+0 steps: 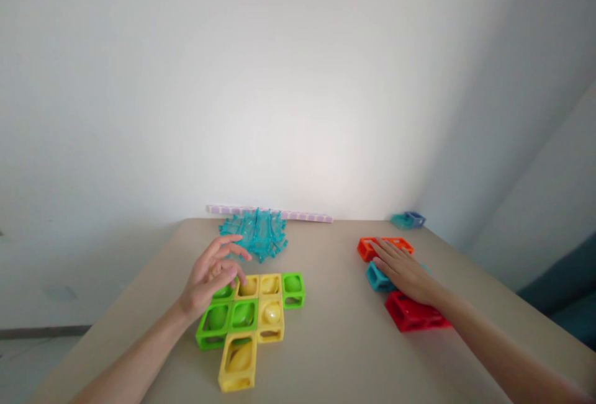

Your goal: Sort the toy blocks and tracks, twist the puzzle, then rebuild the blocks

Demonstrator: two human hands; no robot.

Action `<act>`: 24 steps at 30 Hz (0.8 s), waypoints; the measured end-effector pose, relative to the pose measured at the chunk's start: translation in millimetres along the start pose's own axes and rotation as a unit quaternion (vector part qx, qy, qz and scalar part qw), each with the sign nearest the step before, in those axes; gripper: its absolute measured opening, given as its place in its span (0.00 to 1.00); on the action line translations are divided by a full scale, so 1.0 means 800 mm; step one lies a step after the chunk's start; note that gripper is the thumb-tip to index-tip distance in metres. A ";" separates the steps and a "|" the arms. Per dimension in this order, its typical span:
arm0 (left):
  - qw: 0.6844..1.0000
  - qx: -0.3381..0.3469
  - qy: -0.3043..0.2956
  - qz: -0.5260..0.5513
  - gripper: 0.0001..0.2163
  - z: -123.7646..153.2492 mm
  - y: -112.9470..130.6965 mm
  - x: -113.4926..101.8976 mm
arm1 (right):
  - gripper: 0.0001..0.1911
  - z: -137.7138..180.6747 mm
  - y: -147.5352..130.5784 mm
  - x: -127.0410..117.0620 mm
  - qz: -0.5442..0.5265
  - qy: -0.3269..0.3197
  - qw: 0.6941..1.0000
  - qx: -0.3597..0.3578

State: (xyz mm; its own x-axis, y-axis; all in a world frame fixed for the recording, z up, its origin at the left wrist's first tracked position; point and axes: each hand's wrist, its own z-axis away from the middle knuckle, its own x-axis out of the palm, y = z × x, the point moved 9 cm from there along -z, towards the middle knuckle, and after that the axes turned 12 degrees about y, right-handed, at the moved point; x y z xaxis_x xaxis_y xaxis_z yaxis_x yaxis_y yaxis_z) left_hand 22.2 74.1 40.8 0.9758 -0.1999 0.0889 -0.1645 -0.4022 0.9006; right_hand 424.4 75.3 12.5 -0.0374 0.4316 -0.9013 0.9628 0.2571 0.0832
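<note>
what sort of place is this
Indoors, perhaps a room at home with a play or activity spot: toy-like yellow and green blocks sit on a beige tabletop by a pale wall.

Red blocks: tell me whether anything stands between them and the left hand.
Yes. Along the table, yellow blocks and the rightmost green block lie between the left hand and the red blocks. The right hand also partly hides the red blocks' far side.
</note>
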 end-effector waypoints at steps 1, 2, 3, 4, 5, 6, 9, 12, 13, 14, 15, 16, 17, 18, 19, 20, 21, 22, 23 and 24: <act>1.000 -0.001 0.002 0.002 0.25 0.000 0.001 0.000 | 0.27 0.002 -0.002 0.002 -0.008 -0.014 1.000 0.003; 1.000 -0.002 0.002 0.003 0.25 0.000 0.001 0.001 | 0.28 0.004 -0.003 0.004 -0.016 -0.027 0.999 0.008; 1.000 -0.002 0.003 0.004 0.25 0.000 0.002 0.001 | 0.29 0.006 -0.003 0.004 -0.022 -0.037 0.999 0.013; 1.000 -0.002 0.003 0.003 0.25 0.000 0.003 0.001 | 0.29 0.006 -0.004 0.004 -0.027 -0.043 0.999 0.019; 1.000 0.000 0.002 0.002 0.24 -0.001 0.004 0.002 | 0.30 0.007 -0.004 0.003 -0.030 -0.049 0.998 0.028; 1.000 0.002 0.000 0.001 0.24 -0.001 0.005 0.003 | 0.31 0.008 -0.003 0.000 -0.033 -0.052 0.997 0.039; 1.000 0.006 -0.002 -0.003 0.23 0.000 0.006 0.003 | 0.32 0.010 0.002 -0.022 -0.021 -0.021 0.997 0.077; 1.000 0.004 -0.001 -0.004 0.22 0.000 0.004 0.002 | 0.32 0.022 -0.001 -0.049 0.009 0.036 0.995 0.092; 1.000 0.004 -0.002 -0.002 0.22 0.000 0.004 0.002 | 0.32 0.029 -0.004 -0.052 0.019 0.039 0.995 0.092; 1.000 0.004 -0.003 -0.001 0.22 0.000 0.004 0.002 | 0.32 0.036 -0.007 -0.051 0.029 0.033 0.995 0.090; 1.000 0.005 -0.004 0.002 0.23 0.001 0.004 0.002 | 0.32 0.044 -0.011 -0.047 0.039 0.023 0.995 0.088; 1.000 0.005 -0.006 0.003 0.23 0.001 0.005 0.003 | 0.31 0.050 -0.014 -0.042 0.049 0.011 0.995 0.082; 1.000 0.004 -0.007 0.004 0.23 0.001 0.005 0.003 | 0.30 0.056 -0.018 -0.036 0.061 0.004 0.996 0.072; 1.000 0.003 -0.008 0.004 0.23 0.001 0.004 0.003 | 0.29 0.060 -0.021 -0.031 0.074 0.003 0.996 0.058; 1.000 0.002 -0.009 0.004 0.23 0.001 0.004 0.003 | 0.27 0.062 -0.025 -0.027 0.087 0.007 0.995 0.041; 1.000 0.000 -0.009 0.005 0.23 0.001 0.004 0.004 | 0.25 0.063 -0.029 -0.025 0.100 0.013 0.995 0.023; 1.000 -0.002 -0.009 0.005 0.23 0.000 0.004 0.004 | 0.23 0.063 -0.032 -0.024 0.110 0.020 0.994 0.007; 1.000 -0.004 -0.006 0.006 0.23 0.000 0.004 0.003 | 0.23 0.062 -0.035 -0.024 0.116 0.026 0.993 -0.005; 1.000 -0.006 -0.003 0.008 0.23 0.000 0.004 0.003 | 0.22 0.059 -0.036 -0.024 0.121 0.029 0.992 -0.011; 1.000 -0.007 -0.002 0.010 0.23 0.000 0.004 0.002 | 0.22 0.057 -0.036 -0.025 0.123 0.029 0.992 -0.011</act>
State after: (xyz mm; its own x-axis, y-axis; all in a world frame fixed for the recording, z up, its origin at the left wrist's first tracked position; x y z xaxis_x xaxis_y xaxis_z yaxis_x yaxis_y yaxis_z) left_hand 23.5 72.7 43.5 0.9717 -0.2112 0.1055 -0.1820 -0.3853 0.9047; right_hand 409.6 20.0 8.6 0.1816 0.5321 -0.8270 0.9387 0.1569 0.3071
